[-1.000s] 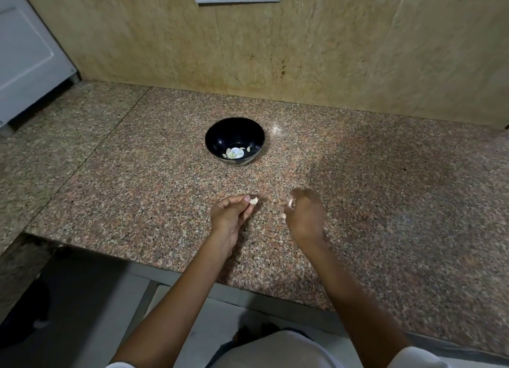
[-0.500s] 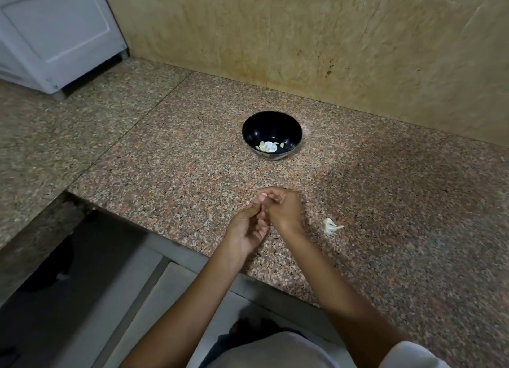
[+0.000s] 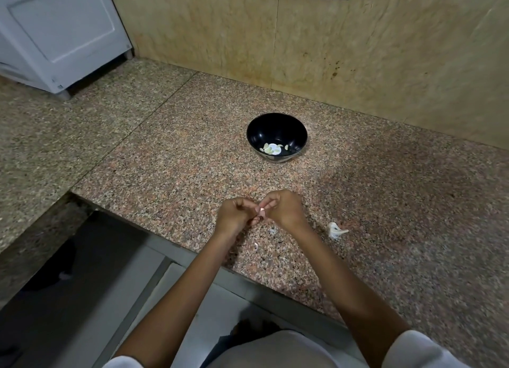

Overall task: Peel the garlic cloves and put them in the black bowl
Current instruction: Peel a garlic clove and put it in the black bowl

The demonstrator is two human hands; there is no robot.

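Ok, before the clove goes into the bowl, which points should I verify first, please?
1. Garlic clove pinched between left hand and right hand: ok.
2. Clove fully peeled: cannot tell, the hands hide most of it.
3. Black bowl upright, with peeled cloves inside: ok.
4. Counter between hands and bowl free of obstacles: ok.
5. Garlic remains lying right of the right hand, apart from it: ok.

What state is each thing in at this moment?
black bowl, upright on the counter, open side up.
peeled cloves, lying in the bottom of the bowl.
garlic clove, pinched between both hands above the counter, mostly hidden.
left hand, pinches the clove.
right hand, pinches the clove.
garlic skin, lying loose on the counter, right of the hands.
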